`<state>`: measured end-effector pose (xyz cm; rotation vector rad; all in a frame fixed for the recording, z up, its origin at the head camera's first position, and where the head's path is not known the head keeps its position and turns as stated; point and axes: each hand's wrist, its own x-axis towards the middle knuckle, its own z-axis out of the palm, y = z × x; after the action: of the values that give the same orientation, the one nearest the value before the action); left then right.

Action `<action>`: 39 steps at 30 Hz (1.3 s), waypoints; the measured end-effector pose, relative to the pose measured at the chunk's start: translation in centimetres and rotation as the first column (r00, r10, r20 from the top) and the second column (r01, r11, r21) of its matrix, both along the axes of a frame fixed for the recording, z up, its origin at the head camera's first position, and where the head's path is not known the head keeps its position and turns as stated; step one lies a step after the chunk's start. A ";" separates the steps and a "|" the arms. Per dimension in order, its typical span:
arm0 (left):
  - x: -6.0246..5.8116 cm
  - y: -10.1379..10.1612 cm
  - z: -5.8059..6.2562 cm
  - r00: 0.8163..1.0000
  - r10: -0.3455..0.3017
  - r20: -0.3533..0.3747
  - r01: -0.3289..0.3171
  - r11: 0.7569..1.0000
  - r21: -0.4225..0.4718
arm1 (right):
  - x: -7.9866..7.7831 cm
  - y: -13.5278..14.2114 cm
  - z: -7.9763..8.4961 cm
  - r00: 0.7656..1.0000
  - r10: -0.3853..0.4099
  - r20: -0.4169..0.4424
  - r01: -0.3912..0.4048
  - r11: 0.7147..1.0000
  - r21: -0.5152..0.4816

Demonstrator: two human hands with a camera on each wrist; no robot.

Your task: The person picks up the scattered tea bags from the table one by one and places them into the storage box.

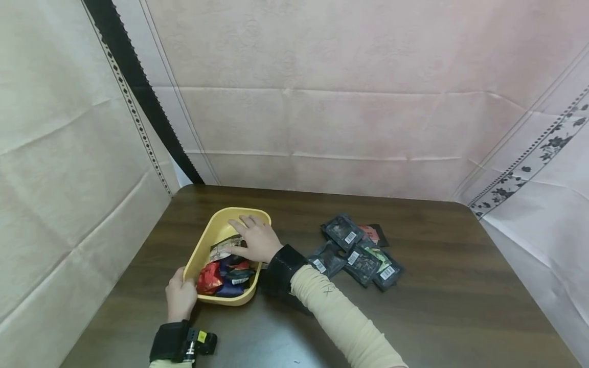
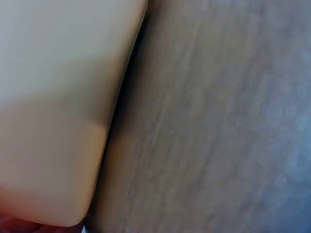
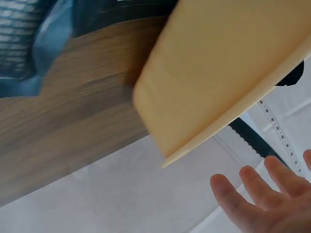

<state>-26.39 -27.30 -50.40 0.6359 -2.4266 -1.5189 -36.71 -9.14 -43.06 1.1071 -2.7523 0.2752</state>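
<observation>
A yellow plastic basket (image 1: 209, 240) stands at the left of the table with several packets inside. Among them are a shiny red packet (image 1: 209, 278), a blue packet (image 1: 230, 290) and a pale printed one (image 1: 222, 250). My left hand (image 1: 181, 295) grips the basket's near left edge; in the left wrist view the pale basket wall (image 2: 53, 121) fills the left side. Over the basket reaches my right hand (image 1: 258, 240), fingers spread and holding nothing visible. The right wrist view has its loosely extended fingers (image 3: 257, 189) beyond the basket's rim.
To the right of the basket lies a loose pile of dark packets (image 1: 361, 263) with white labels, one with a red face (image 1: 369, 234) at the back. Pale patterned cloth (image 1: 322, 122) hangs behind the brown wooden table (image 1: 442, 286) and along both sides.
</observation>
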 end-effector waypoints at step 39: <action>0.1 0.3 0.0 0.998 0.001 0.068 -0.005 0.999 0.051 | -5.1 19.4 -5.2 0.876 -0.459 0.152 0.454 0.888 0.066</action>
<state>-26.31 -26.99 -50.35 0.7116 -2.4415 -1.5886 -41.76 10.22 -48.24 0.4194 -3.0616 0.2710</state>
